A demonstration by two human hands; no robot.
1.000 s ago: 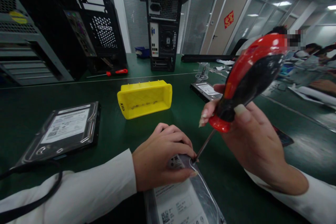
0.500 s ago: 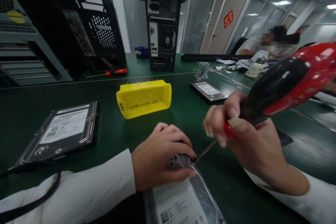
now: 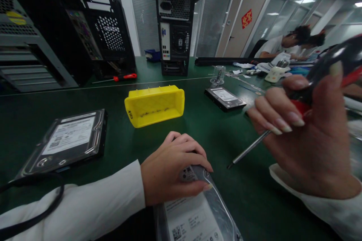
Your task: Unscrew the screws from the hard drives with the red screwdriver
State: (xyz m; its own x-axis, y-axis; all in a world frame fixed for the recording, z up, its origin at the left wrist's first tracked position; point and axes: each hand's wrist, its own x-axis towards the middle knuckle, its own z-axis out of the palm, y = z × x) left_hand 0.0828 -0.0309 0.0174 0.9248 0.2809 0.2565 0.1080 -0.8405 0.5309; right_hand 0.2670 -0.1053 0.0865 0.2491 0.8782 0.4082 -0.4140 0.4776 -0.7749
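1. One hard drive (image 3: pixel 195 216) lies label up at the near edge of the green table (image 3: pixel 121 147), its lower part cut off by the view's edge.
2. The left hand (image 3: pixel 172 173) is clamped on its far end, thumb across the top face and fingers curled over; it has not moved from there.
3. The right hand (image 3: pixel 305 139) is closed around the handle of a red-and-black screwdriver (image 3: pixel 316 77).
4. What has changed is the tool: half a second ago its tip met the drive's far right corner; now the shaft (image 3: pixel 249 150) points at the corner from the right, its tip clear of the metal. I judge that driving at that corner is paused or done; whether a screw remains there is too small to tell.
5. Just beyond the left hand, a yellow bin (image 3: pixel 155 92) opens toward the wearer, with small dark bits (image 3: pixel 154 112) inside, perhaps screws.
6. A second drive (image 3: pixel 69 133) lies to the left, a third (image 3: pixel 225 98) to the right beyond the bin.
7. Farther back, another screwdriver with a red handle (image 3: pixel 124 78) lies before a black computer case (image 3: pixel 110 19), and a tower (image 3: pixel 175 32) stands behind the bin.
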